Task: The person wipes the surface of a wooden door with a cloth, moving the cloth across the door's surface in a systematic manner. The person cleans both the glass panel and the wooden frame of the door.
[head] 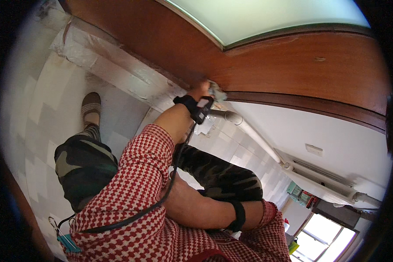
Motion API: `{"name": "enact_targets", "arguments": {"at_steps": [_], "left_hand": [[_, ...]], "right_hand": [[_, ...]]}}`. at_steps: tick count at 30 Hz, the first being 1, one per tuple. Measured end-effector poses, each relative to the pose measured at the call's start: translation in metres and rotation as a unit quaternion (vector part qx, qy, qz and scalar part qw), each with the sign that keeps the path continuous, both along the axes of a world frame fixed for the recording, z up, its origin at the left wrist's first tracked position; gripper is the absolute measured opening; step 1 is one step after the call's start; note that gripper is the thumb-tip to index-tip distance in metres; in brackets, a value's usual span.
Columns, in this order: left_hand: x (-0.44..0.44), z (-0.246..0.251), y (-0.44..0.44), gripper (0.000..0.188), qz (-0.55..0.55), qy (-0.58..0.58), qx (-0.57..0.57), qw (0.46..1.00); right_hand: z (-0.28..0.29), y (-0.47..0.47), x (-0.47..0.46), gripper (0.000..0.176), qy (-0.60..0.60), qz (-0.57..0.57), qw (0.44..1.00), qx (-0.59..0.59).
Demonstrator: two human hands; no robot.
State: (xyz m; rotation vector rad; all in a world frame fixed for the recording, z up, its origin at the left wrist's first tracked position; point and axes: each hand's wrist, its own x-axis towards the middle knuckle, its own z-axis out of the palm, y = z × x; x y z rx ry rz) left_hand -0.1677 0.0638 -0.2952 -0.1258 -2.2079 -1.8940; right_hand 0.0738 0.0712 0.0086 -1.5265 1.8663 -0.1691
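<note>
My left hand (201, 90), with a black device strapped at its wrist (201, 109), is at the lower edge of a reddish-brown wooden door or panel (183, 42). It is closed around a crumpled pale cloth or sheet (217, 91) that touches the wood; the fingers are blurred. My right arm (199, 206), with a black band around it, bends beneath the left arm. The right hand is mostly hidden behind the left forearm, so its hold cannot be made out. A black cable (144, 213) runs along the left sleeve.
A pale pipe (252, 131) runs along the white wall (281, 121) below the wood. Clear plastic film (118, 65) covers a ledge at left. A wall socket plate (313, 150), a radiator-like unit (327, 183), boxes (299, 193) and a window (324, 237) are at right. Pale tiles (229, 140) cover the floor.
</note>
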Motion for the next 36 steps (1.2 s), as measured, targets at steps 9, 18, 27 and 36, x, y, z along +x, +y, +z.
{"name": "enact_targets", "arguments": {"at_steps": [9,18,27,36], "left_hand": [[0.001,-0.056,-0.099,0.038,0.061,-0.113,-0.093,0.987],[0.031,0.169,-0.017,0.049,-0.069,-0.107,0.070,0.989],[0.051,0.161,-0.065,0.046,0.187,0.028,0.086,0.978],[0.022,0.210,-0.061,0.037,-0.004,-0.106,0.030,0.994]], "right_hand": [[0.010,0.004,-0.004,0.028,0.041,0.102,0.993,0.035],[0.003,0.007,0.007,0.022,-0.022,-0.020,0.995,-0.100],[0.004,0.009,0.019,0.018,-0.024,0.060,0.998,0.021],[0.006,0.018,0.015,0.015,-0.052,0.016,0.998,-0.043]]}}
